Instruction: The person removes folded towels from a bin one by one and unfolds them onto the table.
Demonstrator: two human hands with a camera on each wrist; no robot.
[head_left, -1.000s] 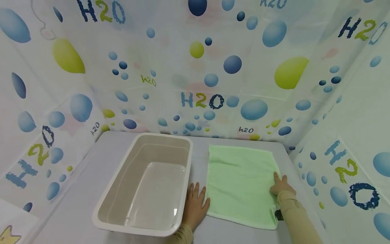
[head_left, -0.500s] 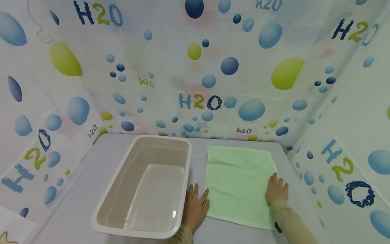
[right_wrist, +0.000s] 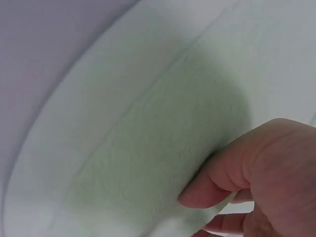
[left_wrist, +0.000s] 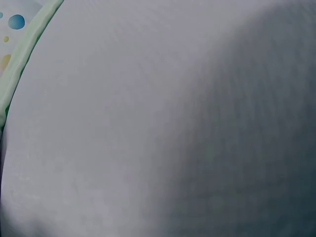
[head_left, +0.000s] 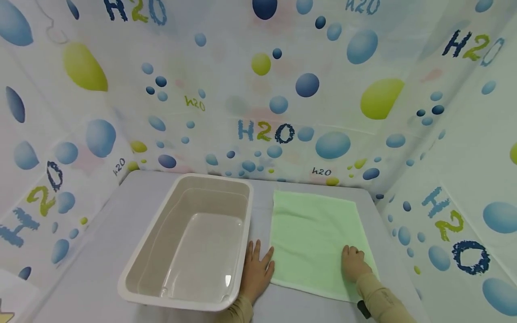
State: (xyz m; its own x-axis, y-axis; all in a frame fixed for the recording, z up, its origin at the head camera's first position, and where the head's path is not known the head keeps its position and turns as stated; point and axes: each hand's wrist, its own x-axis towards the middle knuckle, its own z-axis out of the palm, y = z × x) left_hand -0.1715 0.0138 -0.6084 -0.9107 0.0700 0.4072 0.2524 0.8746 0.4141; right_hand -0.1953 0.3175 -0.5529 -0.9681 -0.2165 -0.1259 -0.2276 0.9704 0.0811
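Note:
A light green towel [head_left: 313, 242] lies spread flat on the table, right of a beige plastic basin [head_left: 208, 260]. My left hand [head_left: 256, 272] rests with fingers spread between the two, its fingertips near the towel's left edge. At the towel's lower right side, my right hand [head_left: 354, 264] has its fingers curled. In the right wrist view, the thumb of my right hand [right_wrist: 269, 170] lies on top of the towel [right_wrist: 148, 143] and the other fingers are under its edge, pinching it. The left wrist view shows mostly pale table surface and a green towel edge [left_wrist: 24, 54].
The pale table [head_left: 105, 233] stands in a corner of white sheeting [head_left: 226, 80] printed with blue and green drops and lettering. The basin's near rim comes close to my left sleeve [head_left: 238, 309].
My right hand has moved left and nearer from the towel's right edge onto the towel, and its fingers have curled. My left hand stays in place.

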